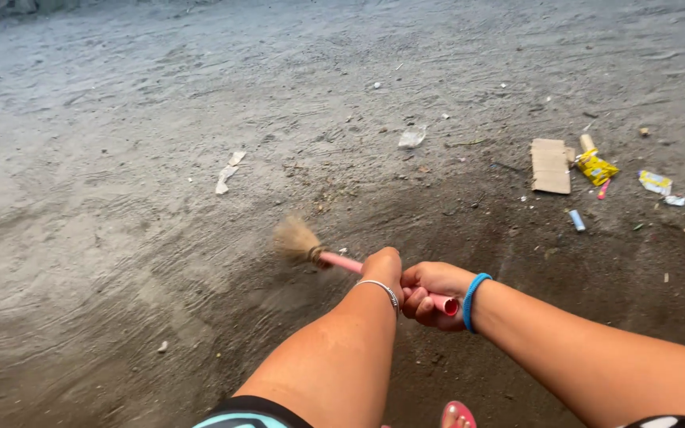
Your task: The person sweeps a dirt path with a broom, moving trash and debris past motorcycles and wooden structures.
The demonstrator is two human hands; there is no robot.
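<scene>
Both my hands grip a short broom with a pink handle (341,262) and a straw-coloured bristle head (295,239). My left hand (383,266), with a silver bracelet on its wrist, is closed round the handle nearer the bristles. My right hand (431,292), with a blue band on its wrist, is closed round the handle's end. The bristle head is blurred and points left over the dusty grey ground (120,198), low above it.
Litter lies at the right: a flat piece of cardboard (550,166), a yellow wrapper (597,167), a small pale wrapper (655,182), a small blue scrap (577,219). White paper scraps (227,172) lie left of centre. My pink sandal (457,414) shows at the bottom.
</scene>
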